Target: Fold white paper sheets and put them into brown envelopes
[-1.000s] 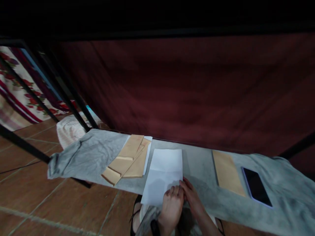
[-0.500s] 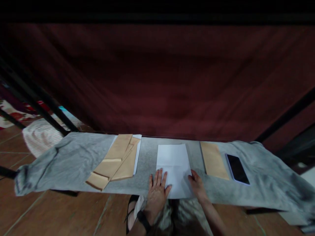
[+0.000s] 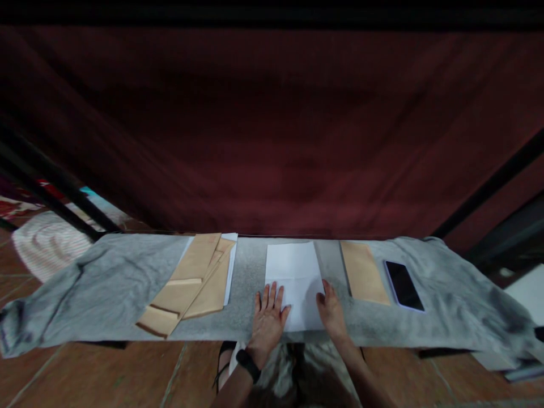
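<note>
A white sheet of paper point(image 3: 293, 263) with a faint crease across it lies on the grey cloth in front of me. My left hand point(image 3: 268, 317) rests flat over its lower left part, fingers spread, a dark band at the wrist. At the paper's right edge, my right hand point(image 3: 330, 311) is closed, its fingers curled and its thumb on the paper. The fingertips under that hand are partly hidden. To the right lies a single brown envelope point(image 3: 364, 272). Several brown envelopes point(image 3: 199, 283) overlap at the left, with white paper point(image 3: 230, 272) under them.
A phone point(image 3: 403, 286) lies beyond the single envelope. The grey cloth point(image 3: 110, 283) covers a long narrow surface, backed by a dark red hanging cloth point(image 3: 272, 158). Dark bars point(image 3: 488, 187) slant at both sides. A striped cloth point(image 3: 51, 243) lies at far left.
The paper has slid slightly away from me, so its near edge sits farther inside the cloth's front edge. My right hand has shifted a little onto the paper's edge. The view has shifted slightly.
</note>
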The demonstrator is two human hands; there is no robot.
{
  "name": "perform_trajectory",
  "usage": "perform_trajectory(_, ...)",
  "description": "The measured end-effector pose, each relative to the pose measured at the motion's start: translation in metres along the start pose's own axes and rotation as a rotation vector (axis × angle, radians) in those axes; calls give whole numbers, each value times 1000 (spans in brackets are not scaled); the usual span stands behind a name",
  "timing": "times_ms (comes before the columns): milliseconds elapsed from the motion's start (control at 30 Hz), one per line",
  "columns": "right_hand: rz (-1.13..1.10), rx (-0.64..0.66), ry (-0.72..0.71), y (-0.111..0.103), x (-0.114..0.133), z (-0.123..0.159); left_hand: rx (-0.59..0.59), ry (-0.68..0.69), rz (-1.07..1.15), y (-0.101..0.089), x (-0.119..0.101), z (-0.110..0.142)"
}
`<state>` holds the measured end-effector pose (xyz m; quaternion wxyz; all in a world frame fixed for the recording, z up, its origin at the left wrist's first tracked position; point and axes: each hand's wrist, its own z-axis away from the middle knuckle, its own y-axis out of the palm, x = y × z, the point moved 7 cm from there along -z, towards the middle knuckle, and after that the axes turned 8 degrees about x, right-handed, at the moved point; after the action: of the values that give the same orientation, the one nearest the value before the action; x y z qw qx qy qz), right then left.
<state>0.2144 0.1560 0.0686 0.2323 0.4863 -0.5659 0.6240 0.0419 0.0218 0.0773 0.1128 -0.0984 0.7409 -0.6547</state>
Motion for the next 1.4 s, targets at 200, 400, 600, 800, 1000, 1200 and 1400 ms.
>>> perform_trajectory(200,505,67,-479,47,52,36,-28,18,-26,1,-1,0)
perform_trajectory(400,778,162,-503,67,40,46,-70,2,-18,2,7,2)
perform_trajectory(600,879,50,-418,31,10,41,-128,-55,12,5,24,8)
perform_trajectory(800,908,34,-399,31,0,43,-145,-20,75,4,-9,-23)
perform_trajectory(1000,896,31,-403,32,2,41,24,151,152,20,-64,-94)
perform_trajectory(1200,871,14,-419,26,15,43,83,20,118,26,-23,-143)
perform_trajectory(1400,850,6,-428,23,20,46,51,-170,77,16,44,-159)
